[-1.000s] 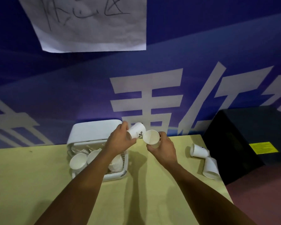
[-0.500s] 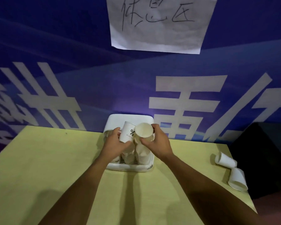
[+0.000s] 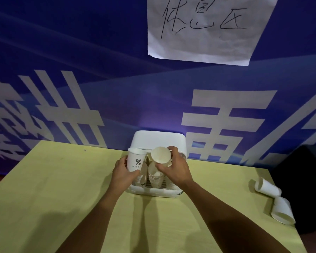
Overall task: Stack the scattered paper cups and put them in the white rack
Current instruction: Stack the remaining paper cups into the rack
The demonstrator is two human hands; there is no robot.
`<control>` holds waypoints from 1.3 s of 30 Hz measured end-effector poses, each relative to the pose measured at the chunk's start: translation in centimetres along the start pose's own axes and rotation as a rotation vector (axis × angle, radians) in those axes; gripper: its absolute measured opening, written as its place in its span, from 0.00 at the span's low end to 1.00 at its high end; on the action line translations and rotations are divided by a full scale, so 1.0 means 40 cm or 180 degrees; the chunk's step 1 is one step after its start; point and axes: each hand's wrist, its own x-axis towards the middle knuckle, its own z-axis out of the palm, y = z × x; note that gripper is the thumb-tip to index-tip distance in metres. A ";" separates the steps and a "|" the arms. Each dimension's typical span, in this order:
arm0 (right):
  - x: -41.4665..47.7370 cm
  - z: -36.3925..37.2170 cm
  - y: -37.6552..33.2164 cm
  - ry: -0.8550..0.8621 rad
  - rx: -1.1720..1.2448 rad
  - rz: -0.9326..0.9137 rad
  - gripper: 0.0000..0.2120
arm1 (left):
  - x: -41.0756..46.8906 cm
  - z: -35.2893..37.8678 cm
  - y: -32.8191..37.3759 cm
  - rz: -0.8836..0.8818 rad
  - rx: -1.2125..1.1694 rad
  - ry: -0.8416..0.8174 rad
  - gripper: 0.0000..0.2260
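Wrapped round an upright printed cup [image 3: 136, 161] with the left hand [image 3: 123, 173], thumb across the near wall, the fingers hidden behind it; print partly covered, only "%" and "NICE DA" readable. Pinched in the right hand [image 3: 178, 169], a tilted cup [image 3: 161, 155], mouth turned toward the camera, thumb under the rim, fingertips over the far edge, its body out of sight behind the rim. Side by side, the two held cups; touching or not, hard to tell.

Directly beneath both hands, the white rack [image 3: 156, 192], showing only its front wall and a strip of slatted floor. Behind the hands, its raised lid [image 3: 159, 141], lower edge covered by the cups. Inside, under the right thumb, stacked cups [image 3: 154, 177], ribbed with many rims, too many to count; further stacks on either side largely masked by the wrists.

Under rack and forearms, the yellow-green counter [image 3: 62, 189], near edge cut off by the frame. Well right of the right hand, near the counter's edge, two cups on their sides: the far loose cup [image 3: 267, 187] and the near loose cup [image 3: 282, 210], close together, contact unclear. Past them, a black box [image 3: 303, 179], too dark for detail.

Above the hands, a blue banner [image 3: 98, 79] with large white characters, cropped, and a handwritten paper sheet [image 3: 204, 33], top cut off.
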 end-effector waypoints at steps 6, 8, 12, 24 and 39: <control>-0.011 0.044 -0.001 0.0022 0.0074 0.0133 0.35 | 0.015 0.027 -0.037 0.0115 0.0077 0.0010 0.30; -0.017 0.058 0.005 0.0038 0.0093 0.0209 0.37 | 0.019 0.036 -0.056 0.0076 0.0146 0.0037 0.31; -0.022 0.084 0.015 0.0034 -0.0018 0.0296 0.38 | 0.031 0.052 -0.078 -0.0051 -0.0031 0.0071 0.32; -0.016 0.138 0.019 0.0068 -0.0572 0.0372 0.40 | 0.083 0.071 -0.117 0.0074 -0.0136 -0.0279 0.31; -0.005 0.142 0.042 -0.0131 -0.1407 0.0242 0.29 | 0.093 0.071 -0.135 0.0365 0.0150 -0.0227 0.31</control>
